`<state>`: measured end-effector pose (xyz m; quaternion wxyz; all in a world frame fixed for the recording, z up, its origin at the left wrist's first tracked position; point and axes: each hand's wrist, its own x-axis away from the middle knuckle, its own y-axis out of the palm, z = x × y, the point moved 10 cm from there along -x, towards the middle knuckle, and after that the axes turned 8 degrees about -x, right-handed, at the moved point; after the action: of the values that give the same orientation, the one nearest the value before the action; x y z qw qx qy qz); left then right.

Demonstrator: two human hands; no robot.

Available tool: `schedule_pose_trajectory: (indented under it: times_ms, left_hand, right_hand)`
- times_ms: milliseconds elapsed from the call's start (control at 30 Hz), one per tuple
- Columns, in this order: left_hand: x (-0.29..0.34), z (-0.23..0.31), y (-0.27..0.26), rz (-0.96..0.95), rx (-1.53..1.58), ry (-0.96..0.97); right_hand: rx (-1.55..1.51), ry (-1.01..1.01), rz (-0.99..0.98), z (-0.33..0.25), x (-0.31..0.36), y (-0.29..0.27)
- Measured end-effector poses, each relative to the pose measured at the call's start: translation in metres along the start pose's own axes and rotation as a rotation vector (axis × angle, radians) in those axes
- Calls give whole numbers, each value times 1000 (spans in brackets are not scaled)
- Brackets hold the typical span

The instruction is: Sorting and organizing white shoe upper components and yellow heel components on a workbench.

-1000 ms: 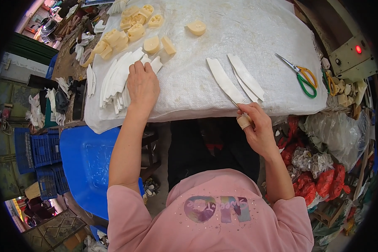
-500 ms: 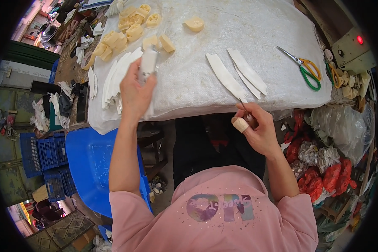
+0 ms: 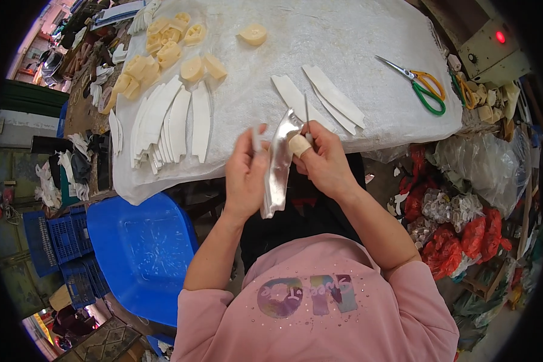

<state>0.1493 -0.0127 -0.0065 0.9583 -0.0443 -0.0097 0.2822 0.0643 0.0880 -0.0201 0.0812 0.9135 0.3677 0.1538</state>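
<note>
Over my lap, just off the near edge of the cloth-covered table, my left hand [image 3: 247,178] grips a shiny silver curved strip [image 3: 277,172] by its lower part. Some of its fingers are blurred, and a pale blurred shape between them cannot be made out. My right hand [image 3: 323,154], its thumb wrapped in beige tape, is closed round a thin pointed metal tool [image 3: 306,110] that points up. That hand is at the strip's upper end. White curved strips [image 3: 160,123] lie overlapped on the left, with a single white strip [image 3: 201,120] beside them. More white strips [image 3: 332,99] lie ahead of my right hand.
Yellowish rolled pieces [image 3: 169,51] cluster at the far left of the white cloth [image 3: 247,78]. Scissors [image 3: 419,87] with green and orange handles lie right, near a box with a red light [image 3: 495,48]. A blue plastic chair [image 3: 145,247] stands lower left; red bags [image 3: 446,247] lie right.
My left hand has come from the strips on the left to my right hand and now holds the silver strip. A single white strip shows where it was. My right hand has moved slightly left.
</note>
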Motion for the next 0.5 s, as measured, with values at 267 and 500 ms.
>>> schedule_pose_trajectory:
  times_ms: [267, 500]
  left_hand:
    - [10, -5, -77, 266, 244, -43]
    - [30, -10, -43, 110, 217, -145]
  right_hand:
    - [417, -110, 24, -15, -64, 20]
    - [567, -543, -56, -57, -29, 43]
